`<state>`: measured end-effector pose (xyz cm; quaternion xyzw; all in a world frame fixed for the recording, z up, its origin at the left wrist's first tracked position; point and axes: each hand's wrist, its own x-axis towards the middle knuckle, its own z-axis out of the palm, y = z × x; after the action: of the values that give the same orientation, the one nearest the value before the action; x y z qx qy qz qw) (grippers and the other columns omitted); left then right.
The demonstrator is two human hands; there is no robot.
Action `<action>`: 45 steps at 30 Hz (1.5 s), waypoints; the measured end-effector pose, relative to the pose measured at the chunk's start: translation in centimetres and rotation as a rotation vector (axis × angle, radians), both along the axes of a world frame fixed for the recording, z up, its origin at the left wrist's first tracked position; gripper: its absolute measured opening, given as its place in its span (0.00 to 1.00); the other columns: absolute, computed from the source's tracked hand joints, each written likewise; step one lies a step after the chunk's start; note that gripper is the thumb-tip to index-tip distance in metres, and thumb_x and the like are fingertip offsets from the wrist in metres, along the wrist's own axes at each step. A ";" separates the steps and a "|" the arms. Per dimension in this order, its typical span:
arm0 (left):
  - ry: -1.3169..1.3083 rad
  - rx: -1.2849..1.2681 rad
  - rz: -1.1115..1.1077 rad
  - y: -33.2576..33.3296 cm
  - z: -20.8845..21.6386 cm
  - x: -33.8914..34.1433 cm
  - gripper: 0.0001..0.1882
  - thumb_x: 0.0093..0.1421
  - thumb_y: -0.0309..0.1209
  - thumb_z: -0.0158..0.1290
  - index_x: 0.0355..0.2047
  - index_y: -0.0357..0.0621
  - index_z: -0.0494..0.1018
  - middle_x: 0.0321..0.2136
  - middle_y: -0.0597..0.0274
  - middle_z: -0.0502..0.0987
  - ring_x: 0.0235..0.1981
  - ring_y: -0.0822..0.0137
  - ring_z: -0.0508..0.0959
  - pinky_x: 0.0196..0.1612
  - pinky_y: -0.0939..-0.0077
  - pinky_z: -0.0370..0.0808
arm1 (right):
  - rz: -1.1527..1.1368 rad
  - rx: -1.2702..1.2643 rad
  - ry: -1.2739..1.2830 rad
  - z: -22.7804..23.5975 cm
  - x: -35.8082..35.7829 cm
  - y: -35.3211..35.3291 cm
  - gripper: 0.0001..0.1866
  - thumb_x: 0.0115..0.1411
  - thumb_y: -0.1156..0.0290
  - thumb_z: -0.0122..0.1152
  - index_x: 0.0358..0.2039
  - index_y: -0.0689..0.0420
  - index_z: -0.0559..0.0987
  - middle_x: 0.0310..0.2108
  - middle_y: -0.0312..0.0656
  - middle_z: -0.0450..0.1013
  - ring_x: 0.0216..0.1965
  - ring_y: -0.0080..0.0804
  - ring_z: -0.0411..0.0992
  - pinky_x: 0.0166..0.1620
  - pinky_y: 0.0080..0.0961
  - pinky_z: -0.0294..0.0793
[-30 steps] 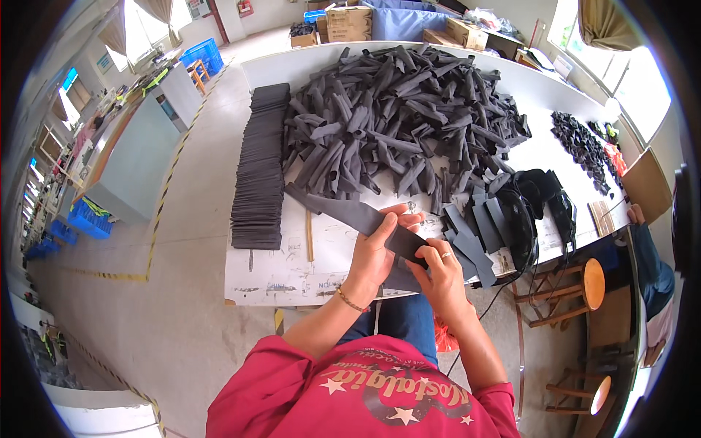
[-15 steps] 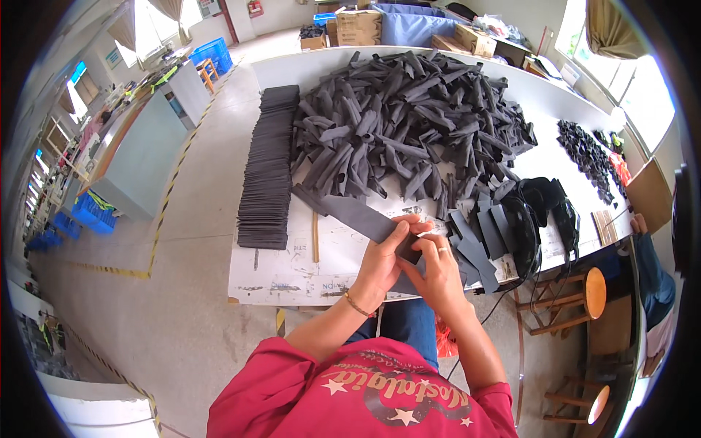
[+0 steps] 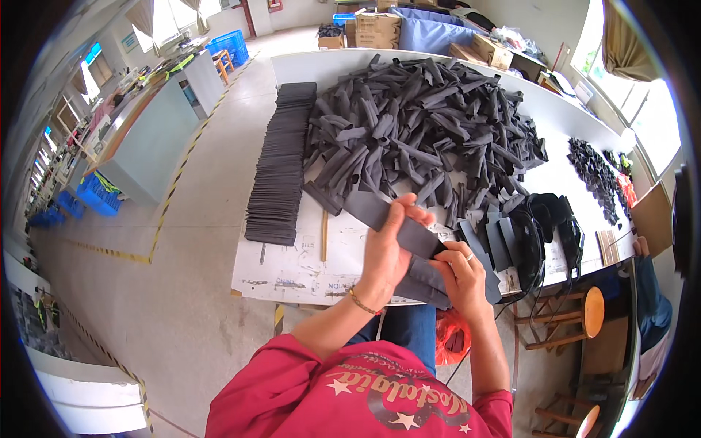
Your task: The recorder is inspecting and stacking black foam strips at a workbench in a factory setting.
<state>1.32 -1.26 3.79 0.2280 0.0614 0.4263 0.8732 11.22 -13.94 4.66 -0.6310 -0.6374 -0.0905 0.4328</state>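
A dark grey fabric strip [image 3: 418, 237] slants between my two hands above the near edge of the white table. My left hand [image 3: 387, 255] grips its middle, thumb on top and fingers beneath. At the strip's lower right end, my right hand [image 3: 465, 283] pinches it between thumb and fingers. More dark pieces [image 3: 423, 281] lie under my hands at the table edge. Several flat grey pieces [image 3: 499, 237] are spread just beyond my right hand. Ahead rises a big heap of curled dark strips [image 3: 423, 117], with a long neat stack of strips [image 3: 281, 160] left of it.
Black bundled items with cords [image 3: 527, 241] stand on the table's right part. Behind them lies a smaller pile of dark pieces [image 3: 593, 175]. A red plastic bag [image 3: 454, 337] hangs below the edge. Wooden stools [image 3: 593, 312] and another person's blue-clad limb [image 3: 655, 296] are at the right.
My right hand has moved right and down to the strip's end. The strip, bent between both hands before, now stretches straighter. The whole view has shifted slightly.
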 end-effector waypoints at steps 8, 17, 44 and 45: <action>-0.046 0.006 0.022 -0.8 -0.6 0.5 0.16 0.68 0.36 0.49 0.48 0.37 0.72 0.32 0.61 0.78 0.38 0.61 0.79 0.49 0.66 0.75 | -0.023 0.009 0.042 -0.5 -0.2 0.8 0.10 0.50 0.80 0.67 0.31 0.62 0.75 0.36 0.48 0.73 0.32 0.46 0.74 0.33 0.34 0.75; -0.063 -0.022 0.005 -1.1 -1.4 0.6 0.17 0.67 0.37 0.52 0.49 0.37 0.72 0.33 0.60 0.78 0.39 0.61 0.79 0.48 0.66 0.75 | -0.012 0.054 0.045 -0.9 -0.4 1.5 0.10 0.50 0.83 0.66 0.30 0.62 0.74 0.34 0.47 0.73 0.27 0.40 0.72 0.30 0.29 0.71; -0.039 0.124 0.105 0.1 -0.7 0.3 0.22 0.70 0.42 0.44 0.53 0.34 0.68 0.39 0.51 0.79 0.47 0.54 0.78 0.57 0.58 0.70 | -0.023 0.154 0.882 -3.1 -3.2 3.0 0.06 0.59 0.79 0.64 0.30 0.62 0.74 0.40 0.36 0.66 0.40 0.18 0.65 0.40 0.15 0.66; -0.033 0.159 0.118 0.4 -0.3 0.0 0.22 0.70 0.41 0.43 0.53 0.34 0.67 0.40 0.50 0.79 0.48 0.53 0.78 0.59 0.58 0.69 | -0.033 0.162 0.885 -2.8 -3.3 2.8 0.06 0.59 0.79 0.64 0.30 0.62 0.74 0.40 0.36 0.66 0.40 0.18 0.65 0.40 0.15 0.66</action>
<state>1.31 -0.83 3.44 0.2858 0.0263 0.4842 0.8266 7.90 -11.14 1.86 -0.5833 -0.3715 0.1314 0.7103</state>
